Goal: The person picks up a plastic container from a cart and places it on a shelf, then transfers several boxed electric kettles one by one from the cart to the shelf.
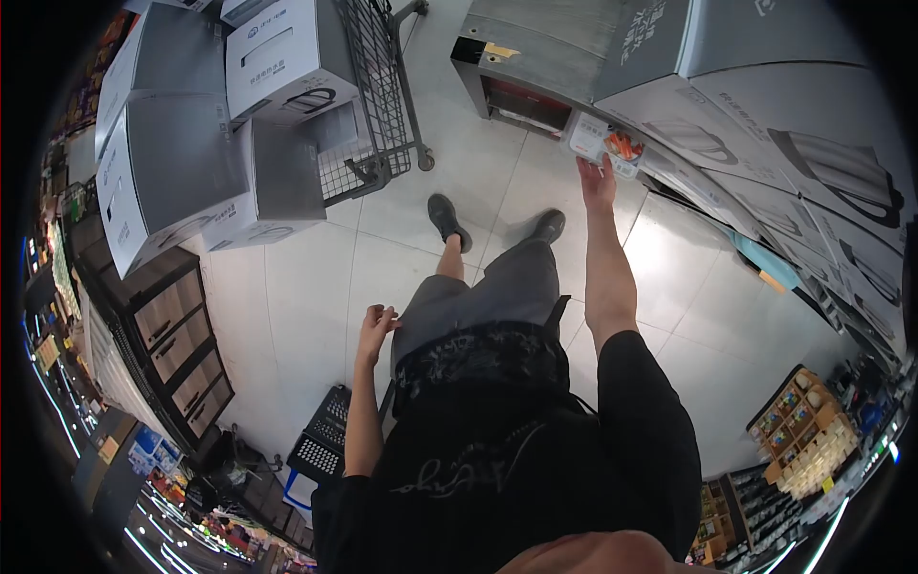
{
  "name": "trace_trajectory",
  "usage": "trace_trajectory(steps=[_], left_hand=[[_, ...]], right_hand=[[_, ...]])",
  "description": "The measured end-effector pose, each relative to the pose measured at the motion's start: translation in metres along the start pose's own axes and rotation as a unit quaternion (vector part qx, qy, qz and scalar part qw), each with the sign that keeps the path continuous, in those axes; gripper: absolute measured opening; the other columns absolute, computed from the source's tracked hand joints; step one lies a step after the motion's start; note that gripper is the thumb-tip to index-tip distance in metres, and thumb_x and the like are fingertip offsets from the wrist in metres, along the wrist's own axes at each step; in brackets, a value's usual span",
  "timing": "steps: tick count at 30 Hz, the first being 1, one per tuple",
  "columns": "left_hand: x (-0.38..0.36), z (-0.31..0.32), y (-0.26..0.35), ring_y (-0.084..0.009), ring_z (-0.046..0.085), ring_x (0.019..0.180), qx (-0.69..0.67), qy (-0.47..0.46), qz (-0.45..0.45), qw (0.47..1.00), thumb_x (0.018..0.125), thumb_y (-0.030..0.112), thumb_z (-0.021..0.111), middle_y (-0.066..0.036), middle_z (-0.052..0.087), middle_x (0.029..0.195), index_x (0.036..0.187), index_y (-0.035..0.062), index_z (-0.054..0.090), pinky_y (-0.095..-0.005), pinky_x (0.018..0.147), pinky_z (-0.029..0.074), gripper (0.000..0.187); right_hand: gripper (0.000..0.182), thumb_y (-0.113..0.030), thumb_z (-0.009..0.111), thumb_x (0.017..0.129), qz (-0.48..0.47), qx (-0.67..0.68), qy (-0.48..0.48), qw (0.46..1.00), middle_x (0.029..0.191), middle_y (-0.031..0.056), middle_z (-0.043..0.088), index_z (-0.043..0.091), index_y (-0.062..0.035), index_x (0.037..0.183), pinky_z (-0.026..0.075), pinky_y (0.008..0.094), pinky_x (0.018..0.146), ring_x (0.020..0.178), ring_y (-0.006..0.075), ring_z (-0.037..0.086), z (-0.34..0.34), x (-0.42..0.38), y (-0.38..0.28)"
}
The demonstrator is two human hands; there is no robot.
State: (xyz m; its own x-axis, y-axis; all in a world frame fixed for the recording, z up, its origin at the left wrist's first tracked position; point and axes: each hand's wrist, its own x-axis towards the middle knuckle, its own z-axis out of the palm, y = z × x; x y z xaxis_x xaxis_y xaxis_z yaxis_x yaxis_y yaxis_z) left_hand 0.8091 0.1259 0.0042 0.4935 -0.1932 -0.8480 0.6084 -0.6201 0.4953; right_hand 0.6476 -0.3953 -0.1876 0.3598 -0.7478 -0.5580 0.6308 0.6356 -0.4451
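My right hand [598, 184] reaches forward to a white printed sign card [588, 137] with an orange picture on it. The fingers are closed at the card's near edge, which sits low against the shelf front, beside the stacked boxes. My left hand [381, 323] hangs beside my thigh, its fingers loosely bent and apart, holding nothing. Grey-and-white cartons [736, 124] printed with a kettle picture are stacked just right of my right hand.
A grey wooden display platform [545, 43] stands ahead. At the front left, a wire cart [387, 115] stands beside more cartons [182, 143]. A wooden-fronted shelf unit [177, 335] is on the left. Behind left is a dark perforated crate [325, 435]; behind right, a wooden rack [798, 421].
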Motion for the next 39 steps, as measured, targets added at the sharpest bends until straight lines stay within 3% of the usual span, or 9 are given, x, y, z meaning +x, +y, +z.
trace_trajectory(steps=[4,16,23,24,27,29,33,35,39], left_hand=[[0.001,0.002,-0.014,-0.0201,0.064,0.082,0.029,-0.013,0.006,0.999,0.093,0.029,0.057,-0.017,0.060,0.103,0.121,-0.0061,0.041,-0.0313,0.078,0.052,0.048],[-0.003,0.009,-0.039,-0.0190,0.064,0.079,0.015,-0.001,-0.006,1.000,0.092,0.029,0.059,-0.017,0.060,0.102,0.122,-0.0090,0.040,-0.0295,0.075,0.052,0.052],[-0.005,0.011,-0.041,-0.0200,0.065,0.078,0.021,0.006,-0.008,1.000,0.093,0.030,0.057,-0.017,0.062,0.100,0.121,-0.0068,0.041,-0.0314,0.077,0.053,0.049],[-0.006,0.010,-0.041,-0.0199,0.065,0.078,0.022,0.006,-0.006,1.000,0.093,0.030,0.058,-0.017,0.062,0.100,0.121,-0.0069,0.041,-0.0312,0.077,0.053,0.049],[-0.004,0.009,-0.039,-0.0196,0.065,0.077,0.024,0.004,0.005,1.000,0.093,0.031,0.058,-0.017,0.062,0.100,0.121,-0.0072,0.041,-0.0305,0.075,0.053,0.050],[-0.003,0.006,-0.038,-0.0192,0.065,0.077,0.020,0.003,0.012,1.000,0.093,0.031,0.058,-0.017,0.061,0.100,0.121,-0.0071,0.040,-0.0300,0.073,0.053,0.051],[0.009,-0.010,-0.040,-0.0186,0.065,0.075,-0.008,-0.025,0.016,1.000,0.092,0.034,0.059,-0.016,0.061,0.099,0.116,-0.0049,0.043,-0.0286,0.068,0.053,0.048],[0.016,-0.019,-0.030,-0.0191,0.065,0.076,0.005,-0.035,0.016,0.999,0.091,0.034,0.059,-0.016,0.061,0.099,0.114,-0.0040,0.043,-0.0290,0.066,0.053,0.047],[0.041,-0.050,-0.003,-0.0195,0.065,0.078,-0.018,-0.029,0.078,0.996,0.090,0.038,0.060,-0.016,0.060,0.102,0.118,-0.0046,0.040,-0.0298,0.069,0.052,0.055]], right_hand=[[0.043,-0.019,0.061,0.090,0.003,0.009,0.013,1.000,0.124,0.0209,0.051,0.044,0.0048,0.121,0.038,0.0507,0.106,0.114,0.0345,0.051,-0.004,0.018,-0.007],[0.050,-0.027,0.062,0.089,0.058,-0.058,0.006,0.997,0.123,0.0209,0.053,0.043,0.0038,0.123,0.039,0.0493,0.104,0.116,0.0359,0.050,-0.011,0.070,-0.014],[0.051,-0.032,0.063,0.089,0.049,-0.027,-0.020,0.998,0.122,0.0175,0.053,0.045,0.0002,0.124,0.042,0.0445,0.099,0.113,0.0313,0.051,-0.015,0.069,-0.010],[0.051,-0.034,0.062,0.090,0.041,-0.031,-0.043,0.998,0.123,0.0168,0.053,0.044,-0.0025,0.126,0.043,0.0438,0.097,0.111,0.0300,0.052,-0.023,0.068,-0.009],[0.052,-0.035,0.061,0.090,0.085,-0.112,0.092,0.986,0.125,0.0184,0.051,0.043,-0.0053,0.128,0.042,0.0445,0.099,0.116,0.0320,0.050,-0.010,0.040,-0.001],[0.066,-0.031,0.067,0.087,0.115,-0.201,0.039,0.972,0.133,0.0229,0.039,0.030,-0.0039,0.135,0.044,0.0474,0.099,0.118,0.0375,0.051,-0.001,0.001,0.017],[0.069,-0.027,0.067,0.086,0.267,-0.311,-0.037,0.911,0.126,0.0221,0.049,0.028,-0.0043,0.137,0.051,0.0442,0.088,0.108,0.0363,0.059,0.015,-0.096,0.054],[0.070,-0.028,0.070,0.084,0.272,-0.462,-0.050,0.843,0.114,0.0187,0.059,0.031,-0.0045,0.137,0.054,0.0373,0.078,0.098,0.0296,0.064,0.033,-0.144,0.070],[0.064,-0.027,0.070,0.084,0.306,-0.659,-0.161,0.668,0.106,0.0134,0.064,0.039,-0.0051,0.135,0.053,0.0307,0.078,0.093,0.0219,0.065,0.078,-0.208,0.092]])
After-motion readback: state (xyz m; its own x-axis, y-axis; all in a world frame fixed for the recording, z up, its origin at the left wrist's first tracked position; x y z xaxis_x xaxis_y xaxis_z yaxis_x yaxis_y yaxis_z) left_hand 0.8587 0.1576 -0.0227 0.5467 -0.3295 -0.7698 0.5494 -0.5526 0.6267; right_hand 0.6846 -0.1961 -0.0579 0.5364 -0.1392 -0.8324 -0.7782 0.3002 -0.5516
